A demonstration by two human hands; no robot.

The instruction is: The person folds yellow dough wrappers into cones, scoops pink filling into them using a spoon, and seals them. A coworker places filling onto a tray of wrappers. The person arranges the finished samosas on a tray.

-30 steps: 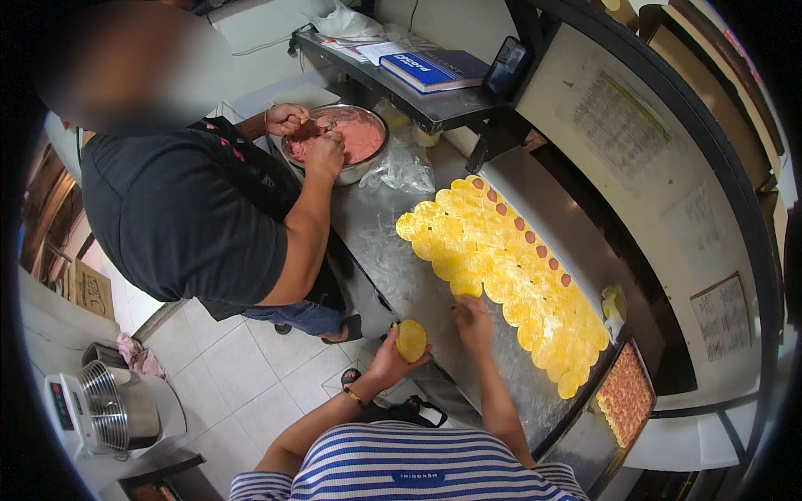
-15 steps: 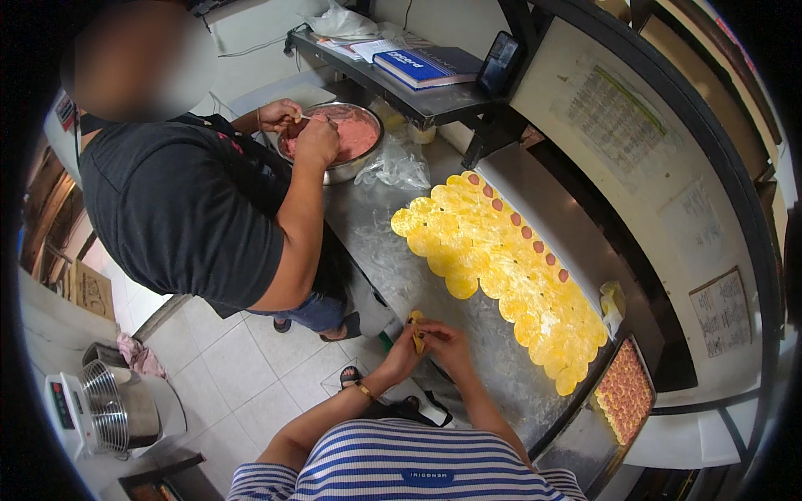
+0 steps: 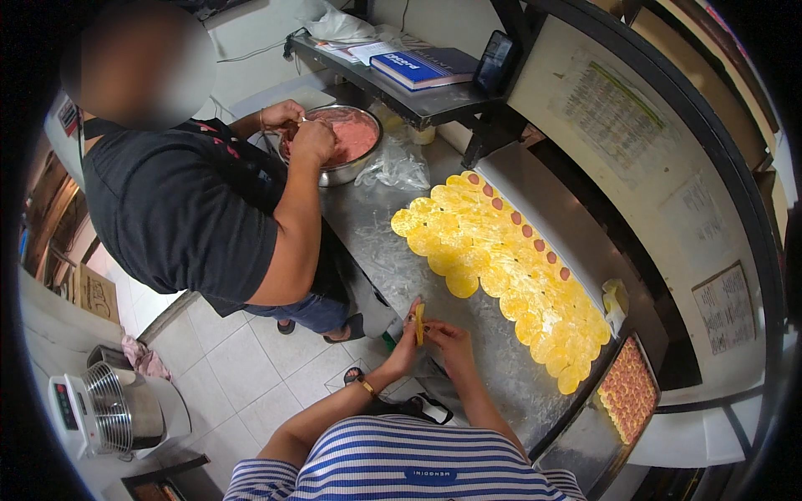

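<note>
At the table's near edge, my left hand [image 3: 402, 356] holds a small folded yellow dough round [image 3: 419, 324] upright against its fingers. My right hand [image 3: 453, 344] is closed in a pinch at the right side of that dough; whether anything else sits between its fingertips is too small to tell. Beyond my hands, many thin yellow dough rounds [image 3: 501, 280] lie overlapping in a wide band on the steel table [image 3: 380, 242]. A row of pink filling dabs [image 3: 539, 245] tops the rounds along the far right edge.
To the left, a co-worker [image 3: 188, 209] works pink filling in a steel bowl [image 3: 326, 175] beside a clear plastic bag [image 3: 397, 163]. A tray [image 3: 658, 386] of small filled pieces stands at the right. A raised shelf [image 3: 434, 98] holds a blue book [image 3: 422, 67]. A mixer [image 3: 125, 409] stands lower left.
The dough in my left hand now stands more upright, with the left fingers straighter behind it. My right hand has shifted slightly. The co-worker's hands have moved a little at the bowl.
</note>
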